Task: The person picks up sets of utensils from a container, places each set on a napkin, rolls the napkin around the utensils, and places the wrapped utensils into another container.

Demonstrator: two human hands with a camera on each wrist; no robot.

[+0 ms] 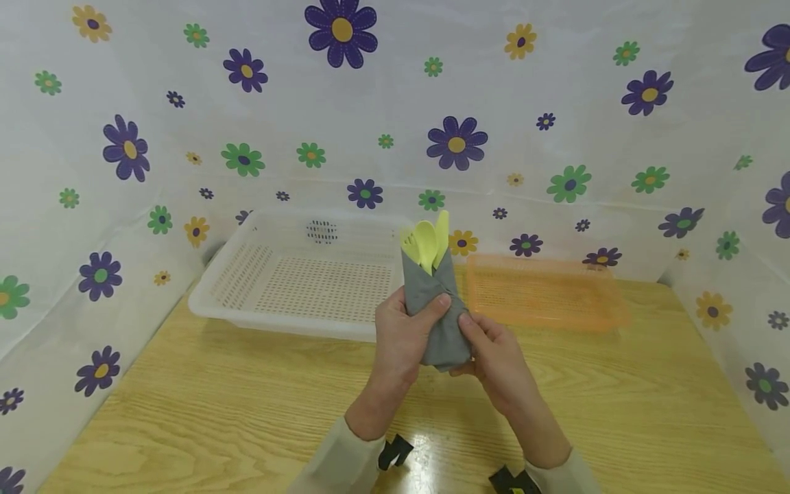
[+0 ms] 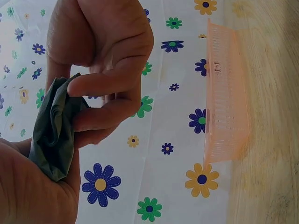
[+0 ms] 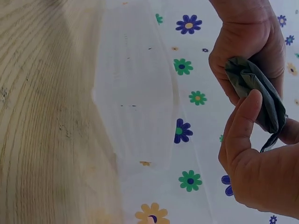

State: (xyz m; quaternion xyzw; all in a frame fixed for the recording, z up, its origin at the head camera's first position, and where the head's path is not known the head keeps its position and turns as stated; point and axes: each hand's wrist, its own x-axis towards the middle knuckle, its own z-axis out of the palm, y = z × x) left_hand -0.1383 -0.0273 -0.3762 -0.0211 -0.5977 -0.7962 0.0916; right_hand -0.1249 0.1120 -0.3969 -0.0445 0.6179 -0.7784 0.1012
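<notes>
A grey cloth napkin (image 1: 437, 312) is folded into a pouch round a yellow-green fork (image 1: 410, 245), spoon (image 1: 426, 240) and knife (image 1: 441, 237), whose upper ends stick out of its top. My left hand (image 1: 404, 333) grips the pouch from the left, thumb across its front. On the right, my right hand (image 1: 496, 353) pinches the lower edge, its thumb on the front and fingers behind. Both wrist views show the folded bottom end of the napkin (image 2: 56, 130) between the hands; the cutlery is hidden there.
A white perforated basket (image 1: 247, 319) stands at the back left of the wooden table (image 1: 247, 398). To the right is a shallower orange basket (image 1: 549, 319). A flower-print sheet (image 1: 382, 96) hangs behind and along both sides.
</notes>
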